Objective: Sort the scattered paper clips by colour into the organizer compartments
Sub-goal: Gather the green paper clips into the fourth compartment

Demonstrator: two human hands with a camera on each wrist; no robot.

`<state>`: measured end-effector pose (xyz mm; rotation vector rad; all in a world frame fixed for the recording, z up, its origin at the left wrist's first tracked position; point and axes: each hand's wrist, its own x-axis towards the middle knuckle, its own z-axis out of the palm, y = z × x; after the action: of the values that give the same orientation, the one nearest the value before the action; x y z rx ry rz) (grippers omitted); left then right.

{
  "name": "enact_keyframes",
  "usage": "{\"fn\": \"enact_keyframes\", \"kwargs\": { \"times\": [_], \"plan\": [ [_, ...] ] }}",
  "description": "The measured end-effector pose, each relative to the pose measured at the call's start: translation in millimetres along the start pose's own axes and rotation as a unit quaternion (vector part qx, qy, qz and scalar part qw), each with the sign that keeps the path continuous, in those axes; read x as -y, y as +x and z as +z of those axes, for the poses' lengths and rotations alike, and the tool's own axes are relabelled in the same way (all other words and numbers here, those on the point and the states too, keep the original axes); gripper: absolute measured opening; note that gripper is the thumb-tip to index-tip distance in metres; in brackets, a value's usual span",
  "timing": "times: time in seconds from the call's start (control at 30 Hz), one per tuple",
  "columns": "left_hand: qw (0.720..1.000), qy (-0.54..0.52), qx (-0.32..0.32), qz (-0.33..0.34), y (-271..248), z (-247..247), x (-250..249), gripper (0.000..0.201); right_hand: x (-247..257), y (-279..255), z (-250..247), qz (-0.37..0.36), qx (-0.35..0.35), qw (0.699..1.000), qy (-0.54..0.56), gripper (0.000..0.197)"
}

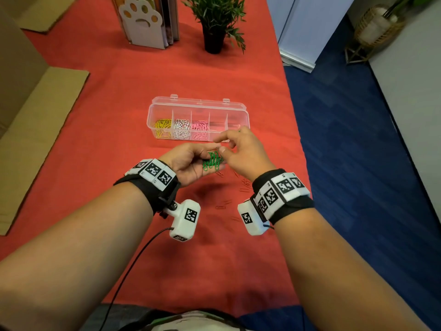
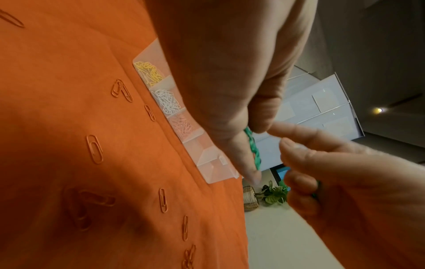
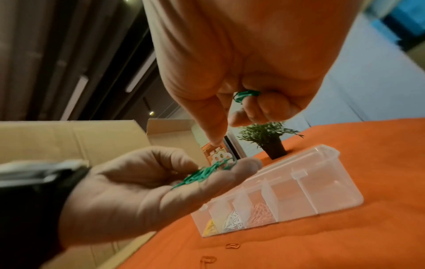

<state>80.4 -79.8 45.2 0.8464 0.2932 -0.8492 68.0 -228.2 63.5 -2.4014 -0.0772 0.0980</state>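
A clear organizer (image 1: 238, 111) lies open on the red cloth, with yellow (image 1: 163, 127), white (image 1: 181, 129) and pink clips (image 1: 200, 130) in its three left compartments; the two right ones look empty. My left hand (image 1: 188, 163), palm up just in front of it, cups a bunch of green paper clips (image 1: 212, 161) between thumb and fingers. My right hand (image 1: 241, 151) hovers beside that bunch, index finger and thumb extended toward it. Its curled lower fingers hold a few green clips (image 3: 247, 94). Several orange clips (image 1: 220, 207) lie scattered on the cloth under my wrists.
A potted plant (image 1: 214, 25) and a paw-shaped bookend with books (image 1: 143, 22) stand at the back. Cardboard (image 1: 35, 127) lies along the left. The table's right edge (image 1: 298, 144) drops to a blue floor. A cable (image 1: 133, 259) hangs from my left wrist camera.
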Motion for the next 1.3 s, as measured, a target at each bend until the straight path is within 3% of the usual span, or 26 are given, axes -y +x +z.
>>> {"fn": "enact_keyframes", "kwargs": {
  "times": [0.1, 0.23, 0.33, 0.5, 0.67, 0.8, 0.87, 0.97, 1.1, 1.2, 1.3],
  "plan": [
    [0.999, -0.036, -0.017, -0.014, -0.8, -1.3, -0.8, 0.036, 1.8, 0.2, 3.5, -0.026, 0.034, 0.997, -0.069, 0.025],
    [0.998, -0.048, -0.017, -0.031, -2.3, -3.1, 1.0, 0.033, 2.3, 0.3, 6.1, -0.024, 0.05, 0.995, -0.085, 0.012],
    [0.998, -0.043, -0.022, -0.036, -1.9, -6.6, 4.5, 0.033, 4.2, 0.8, 3.8, -0.013, 0.044, 0.998, -0.032, 0.003],
    [0.997, -0.062, -0.035, -0.033, -3.2, -8.1, 10.8, 0.026, 6.7, 0.6, 1.0, 0.018, 0.057, 0.997, 0.051, 0.006],
    [0.997, -0.031, -0.065, -0.031, -2.3, -10.1, 12.7, 0.038, 3.7, 0.7, 1.2, 0.065, -0.009, 0.986, 0.153, 0.01],
    [0.991, -0.007, -0.125, -0.035, -2.3, -15.8, 15.0, 0.025, -8.0, -0.4, -0.3, 0.109, -0.036, 0.991, 0.065, 0.014],
    [0.988, 0.003, -0.148, -0.032, -2.4, -18.5, 16.5, 0.025, -16.1, -6.4, 1.8, 0.125, 0.005, 0.992, -0.011, 0.016],
    [0.984, 0.026, -0.17, -0.043, -3.2, -19.8, 16.7, 0.026, -24.2, -16.1, 5.9, 0.16, 0.071, 0.984, -0.03, 0.024],
    [0.982, 0.044, -0.176, -0.046, 0.2, -9.0, 5.4, 0.025, -27.9, -12.2, 4.4, 0.224, 0.078, 0.971, 0.039, 0.025],
    [0.985, 0.02, -0.172, -0.01, 12.7, 8.2, -15.9, 0.022, -30.7, -14.6, 3.5, 0.29, 0.106, 0.942, 0.128, 0.018],
    [0.982, -0.003, -0.185, 0.029, 25.5, 30.0, -38.6, 0.008, -36.0, -21.3, 7.1, 0.339, 0.102, 0.909, 0.22, 0.037]
  ]
}}
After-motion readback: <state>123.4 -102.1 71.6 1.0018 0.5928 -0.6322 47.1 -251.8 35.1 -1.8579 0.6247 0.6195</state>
